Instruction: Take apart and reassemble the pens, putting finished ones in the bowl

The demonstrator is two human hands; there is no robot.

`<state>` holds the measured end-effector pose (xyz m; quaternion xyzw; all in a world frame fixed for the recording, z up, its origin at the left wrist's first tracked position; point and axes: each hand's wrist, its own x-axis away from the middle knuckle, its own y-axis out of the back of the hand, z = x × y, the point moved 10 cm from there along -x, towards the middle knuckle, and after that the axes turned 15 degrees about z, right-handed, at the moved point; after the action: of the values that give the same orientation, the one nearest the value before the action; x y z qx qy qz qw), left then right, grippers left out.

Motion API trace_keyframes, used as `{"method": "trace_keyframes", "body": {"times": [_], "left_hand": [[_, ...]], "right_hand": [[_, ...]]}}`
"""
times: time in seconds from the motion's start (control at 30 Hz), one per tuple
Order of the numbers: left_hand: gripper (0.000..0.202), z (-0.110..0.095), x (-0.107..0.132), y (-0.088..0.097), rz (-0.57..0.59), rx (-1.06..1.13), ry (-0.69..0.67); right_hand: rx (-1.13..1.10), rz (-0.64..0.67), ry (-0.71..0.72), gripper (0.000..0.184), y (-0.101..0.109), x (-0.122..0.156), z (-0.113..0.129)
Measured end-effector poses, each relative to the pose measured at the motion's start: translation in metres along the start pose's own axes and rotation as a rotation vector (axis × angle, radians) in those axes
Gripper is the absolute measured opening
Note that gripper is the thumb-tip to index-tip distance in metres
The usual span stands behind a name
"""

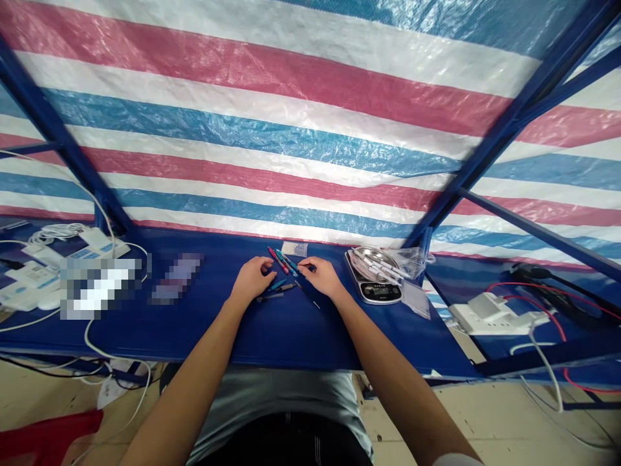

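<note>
Several pens lie in a loose cluster on the blue table (291,336), between my two hands. One is a red pen (278,260), beside a teal pen (290,263); another teal pen (277,285) lies lower, by my left thumb. My left hand (255,278) rests left of the cluster, fingers curved and apart from the thumb, with nothing visible between them. On the right side, my right hand (319,274) has its fingertips pinched together near the pen ends; what they hold is too small to make out. Thin dark pen parts (308,294) lie below the hands.
A digital scale (381,292) with bagged white cables on its pan stands to the right. Behind the pens lies a small clear packet (294,248). White power strips (495,315) and cables flank both sides. Blue metal posts (466,175) frame a striped tarp.
</note>
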<state>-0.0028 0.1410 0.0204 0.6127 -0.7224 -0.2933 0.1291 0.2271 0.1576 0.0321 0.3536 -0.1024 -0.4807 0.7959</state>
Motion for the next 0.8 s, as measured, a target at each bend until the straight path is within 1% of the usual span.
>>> {"method": "trace_keyframes", "body": {"times": [0.07, 0.17, 0.27, 0.33, 0.4, 0.47, 0.53, 0.6, 0.67, 0.7, 0.8], "left_hand": [[0.033, 0.001, 0.000, -0.001, 0.004, 0.013, -0.007], [0.032, 0.000, 0.000, 0.000, -0.012, 0.083, -0.017], [0.032, -0.004, 0.000, 0.003, -0.033, 0.146, -0.032], [0.031, -0.005, 0.001, 0.005, -0.053, 0.201, -0.026], [0.032, -0.003, 0.001, 0.005, -0.061, 0.298, -0.001], [0.036, 0.000, 0.001, 0.001, -0.051, 0.438, 0.019], [0.044, 0.004, 0.001, -0.004, -0.035, 0.576, 0.022], [0.053, 0.008, 0.001, -0.007, -0.038, 0.684, 0.029], [0.059, 0.013, 0.000, -0.009, -0.049, 0.753, 0.053], [0.061, 0.015, 0.000, -0.010, -0.056, 0.779, 0.066], [0.061, 0.019, -0.001, -0.011, -0.081, 0.829, 0.084]], "right_hand": [[0.032, -0.006, -0.002, 0.016, 0.005, 0.005, 0.000], [0.068, 0.059, -0.044, 0.019, 0.007, 0.012, -0.007], [0.000, 0.144, -0.079, 0.024, 0.003, 0.016, -0.015], [-0.043, 0.162, -0.075, 0.019, 0.003, 0.017, -0.015], [-0.051, 0.156, -0.058, 0.014, 0.003, 0.018, -0.014], [-0.052, 0.157, -0.040, 0.014, 0.005, 0.018, -0.013], [-0.067, 0.203, -0.034, 0.016, 0.004, 0.019, -0.016], [-0.073, 0.281, -0.042, 0.016, 0.002, 0.021, -0.021], [-0.008, 0.330, -0.047, 0.013, 0.002, 0.025, -0.022], [0.066, 0.331, -0.039, 0.011, 0.003, 0.027, -0.019], [0.410, 0.274, 0.007, 0.016, 0.003, 0.031, -0.002]]}}
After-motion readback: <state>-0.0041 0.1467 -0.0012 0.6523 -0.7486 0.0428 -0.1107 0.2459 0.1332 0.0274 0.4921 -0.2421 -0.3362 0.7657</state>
